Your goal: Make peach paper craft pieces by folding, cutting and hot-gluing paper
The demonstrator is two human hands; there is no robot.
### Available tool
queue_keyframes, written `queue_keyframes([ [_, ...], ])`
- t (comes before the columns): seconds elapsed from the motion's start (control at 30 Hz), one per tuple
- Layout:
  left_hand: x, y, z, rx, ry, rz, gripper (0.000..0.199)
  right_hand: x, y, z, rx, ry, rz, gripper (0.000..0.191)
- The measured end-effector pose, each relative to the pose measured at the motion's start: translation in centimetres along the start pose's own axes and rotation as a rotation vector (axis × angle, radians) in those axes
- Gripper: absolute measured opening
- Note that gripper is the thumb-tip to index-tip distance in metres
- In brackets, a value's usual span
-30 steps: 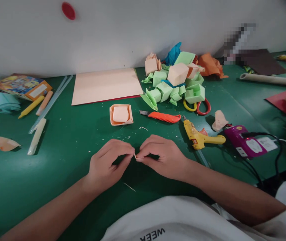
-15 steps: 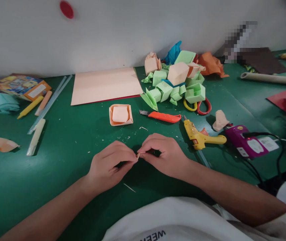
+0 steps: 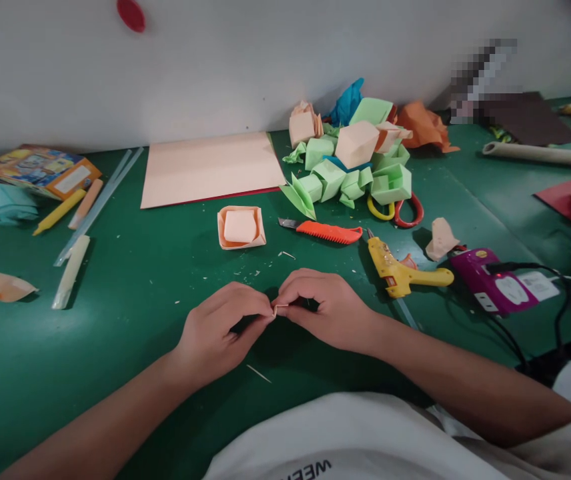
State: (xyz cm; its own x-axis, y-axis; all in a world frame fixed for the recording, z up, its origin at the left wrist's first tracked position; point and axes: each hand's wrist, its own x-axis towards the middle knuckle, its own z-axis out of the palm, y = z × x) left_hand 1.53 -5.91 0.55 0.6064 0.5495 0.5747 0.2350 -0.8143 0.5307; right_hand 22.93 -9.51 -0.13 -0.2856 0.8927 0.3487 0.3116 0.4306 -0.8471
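Note:
Between the fingertips of my left hand and my right hand is a small folded strip of pale paper. Both hands pinch it, one from each side, just above the green table. Most of the strip is covered by the fingers. A small peach paper box with a block-like peach piece inside lies beyond my left hand. Past my right hand rests an orange utility knife, its blade pointing left. A yellow glue gun lies to the right of that hand.
A heap of green and peach folded paper shapes partly covers scissors. Peach sheets lie by the wall. At left are glue sticks, crayons and a box. A purple power adapter with cords sits at right.
The bend in the paper strip shows a little more sharply between my fingertips. Both hands stay in almost the same place, and the camera has shifted slightly.

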Motion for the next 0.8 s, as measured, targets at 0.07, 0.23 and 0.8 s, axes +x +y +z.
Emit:
queue_keyframes([
  [0.07,-0.05,0.05,0.08,-0.012,0.009,0.002,0.015,0.01,0.04,-0.08,0.026,-0.011,-0.003,0.013],
  [0.23,-0.10,0.25,0.07,-0.014,0.022,0.015,0.016,0.03,0.01,-0.16,0.052,-0.033,-0.012,0.010],
  [0.8,0.10,-0.44,-0.41,-0.047,-0.003,-0.123,0.009,0.19,-0.63,-0.34,0.033,0.022,-0.040,0.005],
])
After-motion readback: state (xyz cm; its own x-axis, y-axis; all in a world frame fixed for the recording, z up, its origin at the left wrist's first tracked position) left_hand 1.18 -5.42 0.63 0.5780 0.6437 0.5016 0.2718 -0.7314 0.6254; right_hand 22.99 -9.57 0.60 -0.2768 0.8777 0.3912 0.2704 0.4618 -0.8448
